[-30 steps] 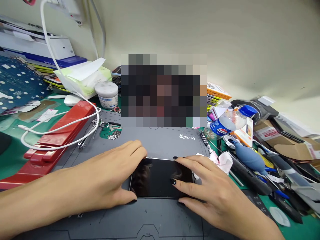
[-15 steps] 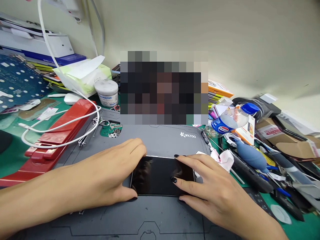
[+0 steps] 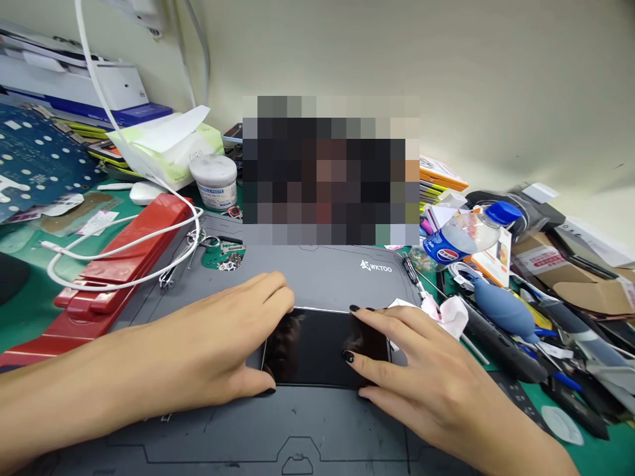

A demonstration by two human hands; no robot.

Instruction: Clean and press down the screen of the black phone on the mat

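A black phone lies flat, screen up, on a grey work mat. My left hand grips its left end, fingers along the far edge and thumb at the near corner. My right hand rests on its right end, fingers spread over the glass and its edges, nails painted black. A crumpled white and pink wipe lies just right of the phone.
A red folded stand with a white cable lies left. A white jar and tissue pack stand behind. Right: a plastic bottle, a blue air blower, screwdrivers and piled boxes and tools.
Both hands stay on the phone. The view has shifted slightly, so everything sits a little further right in the picture.
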